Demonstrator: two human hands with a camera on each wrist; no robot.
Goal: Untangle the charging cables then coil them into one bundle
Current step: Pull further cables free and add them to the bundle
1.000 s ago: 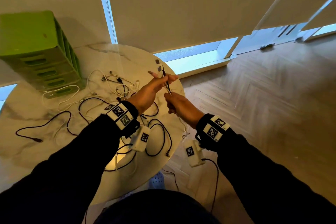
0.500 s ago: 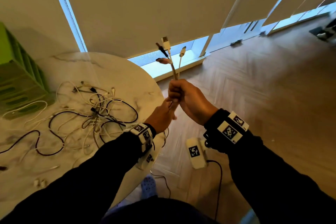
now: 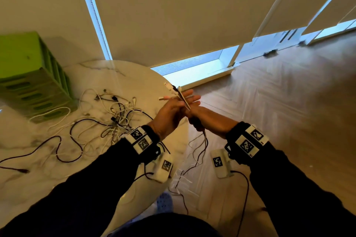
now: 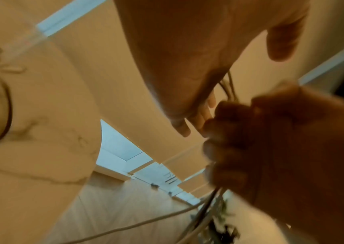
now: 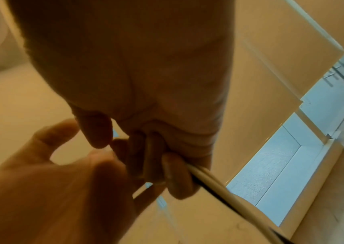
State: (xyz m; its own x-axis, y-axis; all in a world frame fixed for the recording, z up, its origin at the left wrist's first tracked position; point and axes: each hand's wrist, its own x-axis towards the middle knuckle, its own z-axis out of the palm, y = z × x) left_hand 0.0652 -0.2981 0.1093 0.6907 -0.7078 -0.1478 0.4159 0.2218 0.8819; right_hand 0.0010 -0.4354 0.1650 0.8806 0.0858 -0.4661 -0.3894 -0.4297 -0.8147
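Note:
My right hand [image 3: 199, 120] grips a bundle of white and black charging cables [image 3: 203, 143] in its fist, off the table's right edge. The plug ends [image 3: 174, 91] stick up and left past my left hand [image 3: 182, 103], whose straight fingers lie against the bundle just above the fist. Below the fist the cables hang loose toward the floor. In the right wrist view the curled fingers [image 5: 175, 175] wrap the cables [image 5: 215, 183], with the left hand [image 5: 52, 181] spread beside them. A tangle of more cables [image 3: 113, 115] lies on the round marble table [image 3: 134, 75].
A green slotted crate [image 3: 32, 79] stands at the table's back left. A black cable [image 3: 57, 150] trails across the table's left side. Wooden floor [image 3: 279, 111] stretches to the right, with windows and blinds behind. A foot in a shoe [image 3: 163, 203] shows below the table edge.
The right hand has come down from holding the plug ends upright. The left hand moved from under the right fist to the bundle above it, fingers now straight.

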